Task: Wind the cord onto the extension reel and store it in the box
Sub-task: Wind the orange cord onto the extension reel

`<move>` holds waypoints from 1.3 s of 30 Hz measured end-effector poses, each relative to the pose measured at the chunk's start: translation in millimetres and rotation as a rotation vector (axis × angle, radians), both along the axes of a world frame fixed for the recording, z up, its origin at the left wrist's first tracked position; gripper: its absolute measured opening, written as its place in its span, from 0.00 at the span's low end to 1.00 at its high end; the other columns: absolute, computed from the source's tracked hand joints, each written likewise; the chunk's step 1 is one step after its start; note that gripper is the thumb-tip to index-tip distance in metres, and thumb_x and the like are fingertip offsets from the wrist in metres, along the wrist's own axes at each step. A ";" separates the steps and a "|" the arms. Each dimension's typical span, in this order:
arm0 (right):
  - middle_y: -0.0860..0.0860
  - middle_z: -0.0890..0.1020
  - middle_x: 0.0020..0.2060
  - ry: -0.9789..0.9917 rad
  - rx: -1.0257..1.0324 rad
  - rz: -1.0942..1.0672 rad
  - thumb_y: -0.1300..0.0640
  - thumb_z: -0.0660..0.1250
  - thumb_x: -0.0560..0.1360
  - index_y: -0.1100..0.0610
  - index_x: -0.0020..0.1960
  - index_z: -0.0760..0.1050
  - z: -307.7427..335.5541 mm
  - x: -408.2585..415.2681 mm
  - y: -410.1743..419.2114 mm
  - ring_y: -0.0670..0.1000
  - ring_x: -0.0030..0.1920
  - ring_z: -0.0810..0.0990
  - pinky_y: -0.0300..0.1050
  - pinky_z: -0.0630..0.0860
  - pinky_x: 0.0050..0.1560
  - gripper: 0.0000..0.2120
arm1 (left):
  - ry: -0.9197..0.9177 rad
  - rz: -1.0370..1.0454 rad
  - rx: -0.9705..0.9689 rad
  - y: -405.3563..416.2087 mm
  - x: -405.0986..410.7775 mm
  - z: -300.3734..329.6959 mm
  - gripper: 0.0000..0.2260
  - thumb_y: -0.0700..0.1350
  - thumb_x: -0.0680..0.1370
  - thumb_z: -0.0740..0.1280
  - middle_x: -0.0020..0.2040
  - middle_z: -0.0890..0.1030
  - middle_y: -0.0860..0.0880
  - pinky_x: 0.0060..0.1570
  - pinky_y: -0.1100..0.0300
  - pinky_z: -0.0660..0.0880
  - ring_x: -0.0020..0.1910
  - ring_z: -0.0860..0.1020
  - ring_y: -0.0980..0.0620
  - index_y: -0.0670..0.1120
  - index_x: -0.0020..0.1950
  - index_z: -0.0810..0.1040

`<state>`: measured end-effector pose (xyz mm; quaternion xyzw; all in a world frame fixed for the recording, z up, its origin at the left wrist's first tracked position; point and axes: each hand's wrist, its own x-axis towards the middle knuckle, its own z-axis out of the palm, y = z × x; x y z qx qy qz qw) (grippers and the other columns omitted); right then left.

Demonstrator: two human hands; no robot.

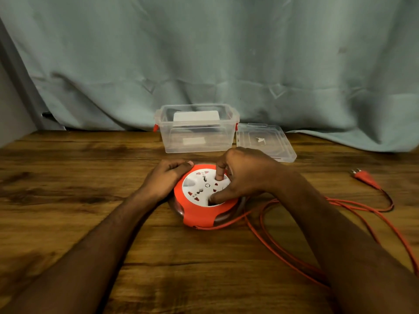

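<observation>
Orange reel flat on the wooden surface, near of the open clear box and lid. Left hand clamped on the reel's left rim; right hand with a finger pressed into the white hub, thumb in another recess. Likely light, rigid plastic. Cord thin, limp, prone to tangling, looping right to the plug. Wound length inside hidden; far cord run cut off by the right forearm.

One reel, one box, one lid, two hands.
</observation>
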<state>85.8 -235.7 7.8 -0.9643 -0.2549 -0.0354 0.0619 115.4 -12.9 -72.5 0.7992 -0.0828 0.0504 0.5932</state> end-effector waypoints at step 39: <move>0.37 0.74 0.53 0.213 0.035 0.102 0.42 0.77 0.67 0.35 0.64 0.76 9.8 0.1 -5.4 0.41 0.47 0.73 0.39 0.69 0.40 0.26 | -0.016 -0.052 -0.021 -3.6 -13.7 10.6 0.19 0.56 0.82 0.70 0.48 0.90 0.35 0.53 0.35 0.82 0.47 0.87 0.34 0.40 0.51 0.88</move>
